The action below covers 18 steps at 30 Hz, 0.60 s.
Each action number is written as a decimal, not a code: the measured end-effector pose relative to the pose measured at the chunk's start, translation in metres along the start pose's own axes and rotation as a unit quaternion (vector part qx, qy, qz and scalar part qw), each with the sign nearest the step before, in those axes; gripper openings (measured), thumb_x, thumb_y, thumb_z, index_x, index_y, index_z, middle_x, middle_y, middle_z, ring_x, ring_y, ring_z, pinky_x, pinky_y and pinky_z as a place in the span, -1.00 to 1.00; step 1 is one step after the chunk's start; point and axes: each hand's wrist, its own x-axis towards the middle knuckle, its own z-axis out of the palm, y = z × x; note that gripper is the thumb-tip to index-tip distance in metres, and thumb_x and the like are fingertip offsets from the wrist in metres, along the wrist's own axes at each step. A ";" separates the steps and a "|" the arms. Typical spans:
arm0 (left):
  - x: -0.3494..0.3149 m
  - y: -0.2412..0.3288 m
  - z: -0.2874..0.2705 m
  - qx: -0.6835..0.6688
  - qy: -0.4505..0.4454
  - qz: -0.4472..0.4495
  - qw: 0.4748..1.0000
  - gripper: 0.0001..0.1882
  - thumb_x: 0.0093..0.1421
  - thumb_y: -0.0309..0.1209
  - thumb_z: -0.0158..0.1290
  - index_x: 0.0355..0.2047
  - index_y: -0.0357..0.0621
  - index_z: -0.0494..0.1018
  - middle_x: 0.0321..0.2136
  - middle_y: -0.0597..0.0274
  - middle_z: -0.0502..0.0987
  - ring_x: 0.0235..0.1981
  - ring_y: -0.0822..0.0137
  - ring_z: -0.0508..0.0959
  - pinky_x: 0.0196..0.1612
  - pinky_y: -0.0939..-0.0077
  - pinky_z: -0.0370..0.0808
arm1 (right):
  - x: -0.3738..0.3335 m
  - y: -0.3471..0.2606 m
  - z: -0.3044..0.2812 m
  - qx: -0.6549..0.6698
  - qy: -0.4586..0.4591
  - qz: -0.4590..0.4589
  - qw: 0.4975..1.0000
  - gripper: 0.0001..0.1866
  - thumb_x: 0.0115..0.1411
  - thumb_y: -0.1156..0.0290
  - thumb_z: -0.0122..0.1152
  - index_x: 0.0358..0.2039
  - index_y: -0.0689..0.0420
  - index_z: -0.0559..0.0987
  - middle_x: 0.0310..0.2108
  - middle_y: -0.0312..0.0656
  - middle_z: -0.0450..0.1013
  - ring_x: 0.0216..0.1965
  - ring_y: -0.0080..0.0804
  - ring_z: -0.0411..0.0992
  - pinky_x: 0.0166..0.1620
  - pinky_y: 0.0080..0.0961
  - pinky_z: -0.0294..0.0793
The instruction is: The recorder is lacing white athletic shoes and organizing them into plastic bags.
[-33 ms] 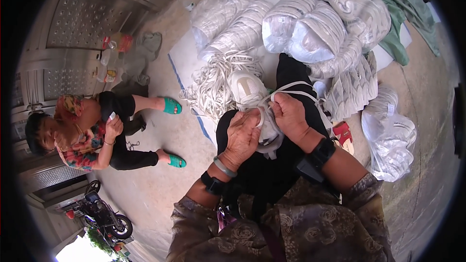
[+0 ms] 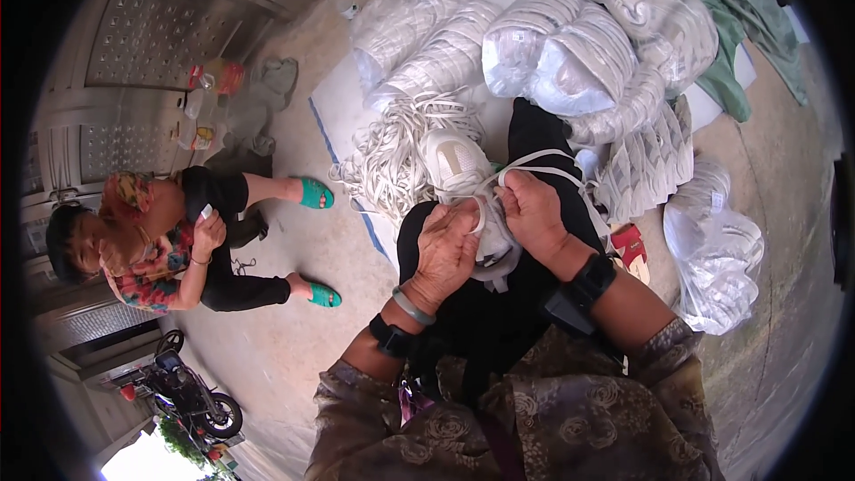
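Note:
A white sneaker (image 2: 456,160) rests between my knees, its toe pointing away from me. My left hand (image 2: 448,239) is closed over the left side of the shoe opening, fingers pinching a white shoelace. Opposite it, my right hand (image 2: 533,207) is closed in a pinch on the shoelace (image 2: 543,154), which loops out to the right over my dark trouser leg. The fingers hide part of the lacing and the tongue. Just beyond my left knee lies a tangled heap of white laces (image 2: 392,156).
Plastic-wrapped stacks of white shoe parts (image 2: 583,58) lie ahead, with a bagged bundle (image 2: 717,249) at right. Loose shoe parts (image 2: 648,165) stand near my right knee beside a red box (image 2: 630,249). A person (image 2: 160,240) sits at left; a motorcycle (image 2: 191,392) stands behind.

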 end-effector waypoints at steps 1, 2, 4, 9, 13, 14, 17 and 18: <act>-0.001 -0.001 0.000 -0.004 -0.001 0.004 1.000 -0.68 0.06 -0.56 -0.02 -0.12 -0.25 0.37 -0.21 0.02 0.48 -0.28 0.01 0.44 -0.14 0.29 0.36 | -0.001 -0.001 0.001 -0.012 0.006 -0.006 1.000 -0.94 0.01 0.51 0.04 -0.47 0.14 0.37 -0.50 -0.07 0.38 -0.46 0.01 0.39 -0.45 -0.21 0.38; -0.001 -0.001 0.000 -0.011 -0.001 0.006 1.000 -0.69 0.06 -0.56 -0.02 -0.14 -0.26 0.37 -0.20 0.01 0.48 -0.28 0.01 0.44 -0.14 0.29 0.35 | -0.001 -0.001 0.001 -0.011 0.003 -0.008 1.000 -0.94 0.01 0.51 0.04 -0.47 0.14 0.37 -0.50 -0.07 0.38 -0.46 0.01 0.39 -0.45 -0.21 0.38; -0.002 -0.002 0.000 -0.008 -0.001 0.005 1.000 -0.70 0.05 -0.56 -0.01 -0.15 -0.26 0.38 -0.21 0.01 0.48 -0.28 0.01 0.44 -0.14 0.29 0.35 | -0.001 -0.001 0.001 -0.037 -0.015 -0.042 0.998 -0.93 0.01 0.50 0.04 -0.45 0.15 0.38 -0.47 -0.06 0.39 -0.45 0.02 0.39 -0.44 -0.21 0.38; -0.002 0.000 0.001 -0.009 0.012 0.011 1.000 -0.72 0.05 -0.57 0.00 -0.17 -0.28 0.38 -0.21 0.01 0.48 -0.27 0.01 0.44 -0.13 0.28 0.35 | 0.001 0.003 0.001 0.003 -0.016 -0.022 1.000 -0.93 0.02 0.48 0.06 -0.45 0.15 0.38 -0.47 -0.06 0.40 -0.45 0.02 0.39 -0.44 -0.20 0.38; -0.003 0.002 0.002 -0.014 0.009 -0.019 1.000 -0.83 -0.01 -0.54 0.01 -0.35 -0.21 0.36 -0.23 0.02 0.48 -0.23 0.01 0.45 -0.13 0.24 0.34 | -0.002 0.005 0.003 0.018 0.004 -0.022 1.000 -0.91 0.02 0.48 0.07 -0.45 0.15 0.37 -0.46 -0.07 0.40 -0.46 0.01 0.39 -0.44 -0.20 0.38; -0.003 0.002 0.002 -0.007 0.005 -0.021 1.000 -0.83 -0.02 -0.55 0.01 -0.35 -0.21 0.36 -0.23 0.03 0.48 -0.22 0.02 0.45 -0.13 0.24 0.34 | -0.003 0.004 0.003 0.017 0.005 -0.022 1.000 -0.91 0.02 0.48 0.07 -0.45 0.15 0.37 -0.46 -0.07 0.40 -0.46 0.01 0.39 -0.44 -0.20 0.38; -0.003 0.000 0.003 -0.007 0.021 0.000 1.000 -0.83 -0.03 -0.55 0.01 -0.37 -0.21 0.36 -0.23 0.03 0.48 -0.23 0.02 0.45 -0.14 0.24 0.34 | -0.004 0.002 0.002 -0.027 -0.012 -0.041 0.999 -0.91 0.00 0.51 0.06 -0.45 0.16 0.37 -0.45 -0.07 0.40 -0.46 -0.01 0.40 -0.44 -0.22 0.40; -0.003 0.000 0.004 -0.008 0.022 -0.001 1.000 -0.83 -0.03 -0.55 0.01 -0.37 -0.21 0.36 -0.23 0.03 0.48 -0.23 0.02 0.45 -0.14 0.24 0.34 | -0.004 0.001 0.001 -0.047 -0.019 -0.064 0.997 -0.91 -0.02 0.52 0.06 -0.45 0.17 0.37 -0.45 -0.07 0.40 -0.45 -0.03 0.41 -0.43 -0.23 0.40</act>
